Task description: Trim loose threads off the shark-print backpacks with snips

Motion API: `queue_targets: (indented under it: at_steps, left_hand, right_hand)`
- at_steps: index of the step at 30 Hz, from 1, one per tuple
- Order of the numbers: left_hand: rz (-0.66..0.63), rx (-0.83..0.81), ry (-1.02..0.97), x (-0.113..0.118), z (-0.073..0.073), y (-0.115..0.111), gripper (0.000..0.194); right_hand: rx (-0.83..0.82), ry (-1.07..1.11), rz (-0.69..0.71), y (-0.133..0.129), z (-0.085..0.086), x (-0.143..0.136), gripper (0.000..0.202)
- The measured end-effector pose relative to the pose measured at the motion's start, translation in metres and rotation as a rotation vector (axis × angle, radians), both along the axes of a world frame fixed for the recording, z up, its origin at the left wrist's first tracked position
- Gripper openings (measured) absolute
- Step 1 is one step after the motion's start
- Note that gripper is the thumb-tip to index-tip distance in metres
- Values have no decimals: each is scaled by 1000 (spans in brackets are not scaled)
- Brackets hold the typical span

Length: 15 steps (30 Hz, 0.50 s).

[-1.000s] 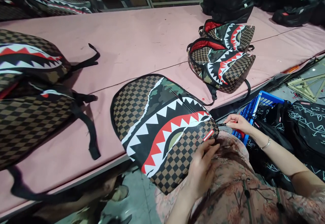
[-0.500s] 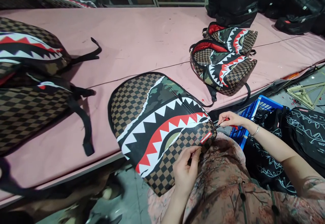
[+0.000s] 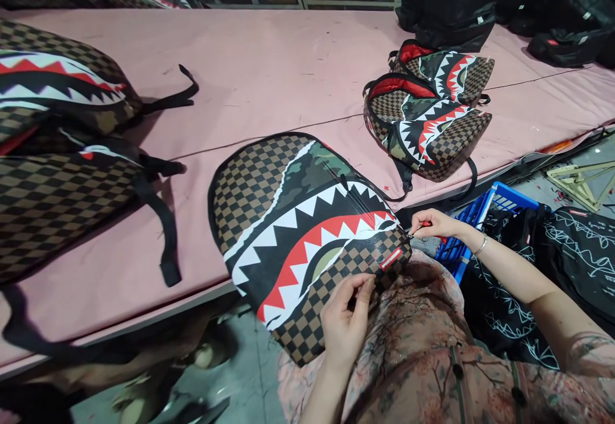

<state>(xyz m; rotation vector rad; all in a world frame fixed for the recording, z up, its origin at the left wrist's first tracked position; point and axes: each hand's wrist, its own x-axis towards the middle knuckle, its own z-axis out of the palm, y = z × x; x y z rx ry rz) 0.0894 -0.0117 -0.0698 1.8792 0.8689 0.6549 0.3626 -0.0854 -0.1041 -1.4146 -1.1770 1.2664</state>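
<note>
A checkered backpack (image 3: 307, 238) with a shark-mouth print rests partly on the pink table edge and partly against my lap. My left hand (image 3: 348, 315) is closed on the backpack's lower edge, its thumb and fingers pinched near the small red label (image 3: 391, 259). At the bag's right corner, my right hand (image 3: 432, 224) is closed around a small red-handled tool (image 3: 426, 224); the tool's tip is by the bag's edge, and its full shape is hidden by my fingers.
On the pink table (image 3: 269, 65) lie two open shark-print bags (image 3: 432, 123) at right, more checkered bags (image 3: 62, 200) at left and black bags (image 3: 451, 11) at the back. A blue crate (image 3: 509, 196) and black patterned bags (image 3: 586, 251) stand low at right.
My right hand has shifted slightly left and up, its tool closer to the bag's corner. My left hand has moved slightly left. The view has shifted a little.
</note>
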Motion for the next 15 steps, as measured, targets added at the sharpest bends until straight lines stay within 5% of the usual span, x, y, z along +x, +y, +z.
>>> queue_targets:
  at_steps: [8,15]
  left_hand:
    - [50,113,25,-3,-6,8,16]
    - [-45,369,316,7,-12,13,17]
  right_hand:
    - [-29,-18,57,2,1,8,30]
    - [-4,-73,140,13,7,-1,28]
